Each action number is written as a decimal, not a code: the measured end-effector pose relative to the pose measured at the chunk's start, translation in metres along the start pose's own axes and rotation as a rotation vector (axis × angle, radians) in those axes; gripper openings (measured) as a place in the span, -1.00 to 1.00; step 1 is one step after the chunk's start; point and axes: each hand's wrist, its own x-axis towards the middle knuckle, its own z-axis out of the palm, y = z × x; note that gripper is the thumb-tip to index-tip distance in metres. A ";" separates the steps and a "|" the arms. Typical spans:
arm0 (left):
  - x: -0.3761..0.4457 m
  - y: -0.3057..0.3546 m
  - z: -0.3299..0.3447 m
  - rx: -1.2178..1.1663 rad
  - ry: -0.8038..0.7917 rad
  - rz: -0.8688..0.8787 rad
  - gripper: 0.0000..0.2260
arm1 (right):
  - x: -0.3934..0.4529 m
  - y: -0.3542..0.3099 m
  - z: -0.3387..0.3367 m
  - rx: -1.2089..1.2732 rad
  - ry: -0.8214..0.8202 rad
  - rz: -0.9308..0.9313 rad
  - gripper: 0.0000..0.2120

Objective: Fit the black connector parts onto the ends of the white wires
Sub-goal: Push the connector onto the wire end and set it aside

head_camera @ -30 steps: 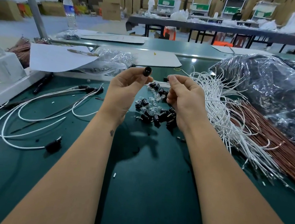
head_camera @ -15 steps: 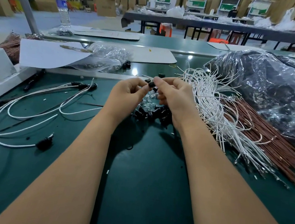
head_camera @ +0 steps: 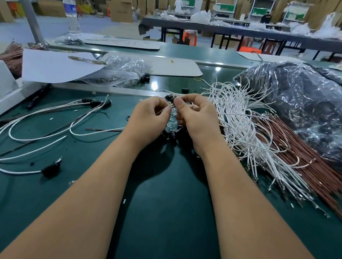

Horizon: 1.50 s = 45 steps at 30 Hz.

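Over green bench, both hands' fingers pinch one black connector.

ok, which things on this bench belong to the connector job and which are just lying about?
In the job:
- left hand and right hand, pinching a black connector
- pile of black connectors
- loose white wires
- finished wires

Lying about:
- brown wires
- water bottle
- paper sheet
- big plastic bag

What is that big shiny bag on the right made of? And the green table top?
The big bag looks like thin clear plastic film: it crinkles, glints and shows dark parts inside. The green table top seems a smooth rubbery or vinyl mat, with a soft sheen and lamp reflections; the exact material is unclear.
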 end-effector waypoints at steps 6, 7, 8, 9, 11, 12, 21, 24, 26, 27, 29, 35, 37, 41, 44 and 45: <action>-0.003 0.001 0.005 0.003 -0.038 0.022 -0.88 | 0.000 0.003 0.002 0.064 -0.013 0.016 -0.91; -0.003 0.002 0.004 0.000 -0.043 0.033 -0.87 | 0.000 0.003 0.003 0.073 -0.021 0.015 -0.92; -0.003 0.003 0.004 -0.005 -0.045 0.046 -0.86 | 0.000 0.002 0.004 0.077 -0.024 0.012 -0.93; -0.003 0.004 0.003 -0.010 -0.044 0.057 -0.86 | 0.001 0.001 0.004 0.080 -0.022 0.013 -0.94; -0.004 0.004 0.003 -0.017 -0.041 0.062 -0.87 | 0.000 0.001 0.005 0.087 -0.012 0.020 -0.93; -0.003 0.003 0.003 -0.014 -0.030 0.062 -0.87 | 0.000 0.000 0.005 0.083 -0.006 0.020 -0.93; -0.005 0.000 0.004 0.002 -0.008 0.045 -0.84 | -0.003 0.001 0.005 0.076 0.025 0.038 -0.88; -0.004 0.002 0.003 -0.008 -0.009 0.065 -0.85 | -0.002 -0.001 0.007 0.082 0.012 0.049 -0.90; -0.003 0.003 0.002 -0.013 0.000 0.080 -0.84 | -0.002 -0.002 0.007 0.077 0.004 0.055 -0.93; -0.003 0.003 0.002 -0.006 0.005 0.085 -0.84 | -0.002 -0.003 0.007 0.076 0.001 0.057 -0.94; -0.004 0.002 0.004 0.011 0.011 0.089 -0.86 | -0.004 -0.002 0.006 0.064 -0.001 0.055 -0.94; -0.003 0.001 0.005 -0.004 0.009 0.085 -0.86 | -0.001 0.002 0.008 -0.013 -0.002 0.047 -0.87; -0.002 0.003 0.005 -0.015 0.012 0.084 -0.86 | 0.001 0.002 0.007 -0.004 0.010 0.050 -0.86; -0.002 0.002 0.002 -0.009 0.024 0.049 -0.86 | 0.001 0.001 0.007 0.021 0.016 0.047 -0.90; -0.003 -0.002 -0.002 0.057 0.042 0.027 -0.90 | 0.000 0.000 0.004 0.076 0.031 0.059 -0.93; -0.003 -0.003 -0.003 0.071 0.045 0.032 -0.91 | 0.000 -0.001 0.004 0.085 0.031 0.063 -0.95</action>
